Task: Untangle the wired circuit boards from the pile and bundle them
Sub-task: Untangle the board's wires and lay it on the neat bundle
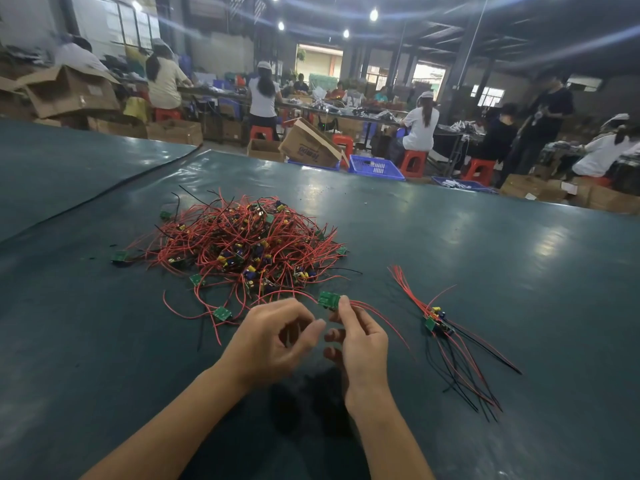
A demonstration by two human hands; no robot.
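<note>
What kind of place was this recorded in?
Most likely a factory assembly hall. A wide green-covered worktable carries a pile of wired circuit boards, workers in white caps sit in rows behind it, and cardboard boxes and a blue crate stand on the floor.

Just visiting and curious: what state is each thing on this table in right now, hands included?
Pile: tangled heap, no hand on it.
Bundle: gathered together, lying apart to the right.
Circuit board: pinched by the right hand, wires trailing.
Left hand: fingers curled, whether holding a wire unclear.
</note>
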